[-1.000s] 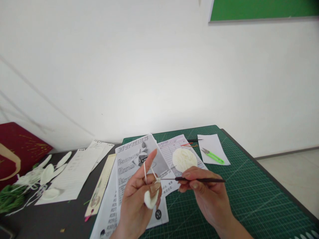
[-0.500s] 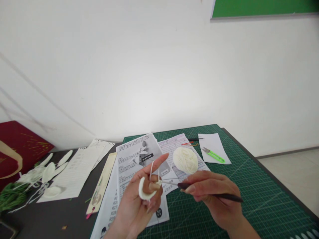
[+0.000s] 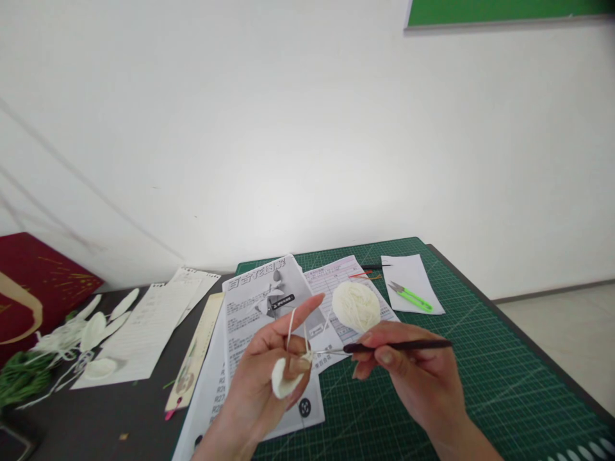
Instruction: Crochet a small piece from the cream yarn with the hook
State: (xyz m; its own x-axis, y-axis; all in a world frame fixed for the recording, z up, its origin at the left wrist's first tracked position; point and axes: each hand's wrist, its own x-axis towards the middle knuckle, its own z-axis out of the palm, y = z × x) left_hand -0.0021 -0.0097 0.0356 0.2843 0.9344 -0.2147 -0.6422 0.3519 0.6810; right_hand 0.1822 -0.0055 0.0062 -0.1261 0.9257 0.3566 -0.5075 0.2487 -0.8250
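Note:
My left hand (image 3: 273, 371) pinches a small curved piece of white crochet work (image 3: 284, 379), its index finger stretched out with white yarn (image 3: 291, 326) looped over it. In my right hand (image 3: 413, 371) is a crochet hook (image 3: 398, 346) with a dark handle, gripped like a pen. The hook's thin metal shaft points left and meets the stitches at my left fingertips; its very tip is hard to make out. Behind the hands a ball of white yarn (image 3: 356, 306) rests on a printed sheet.
Beneath lie a green cutting mat (image 3: 480, 384) and a printed pattern sheet (image 3: 245, 314). Green thread snips (image 3: 410, 297) sit on white paper (image 3: 423, 272). Leftward are a ruler (image 3: 195, 352), lined paper (image 3: 139, 333), white crocheted pieces (image 3: 93, 330), green yarn (image 3: 24, 378) and a red bag (image 3: 43, 275).
My right hand has turned the crochet hook so its handle lies more level, its back end raised. The white crochet piece has shifted slightly right and tilted in my left fingers.

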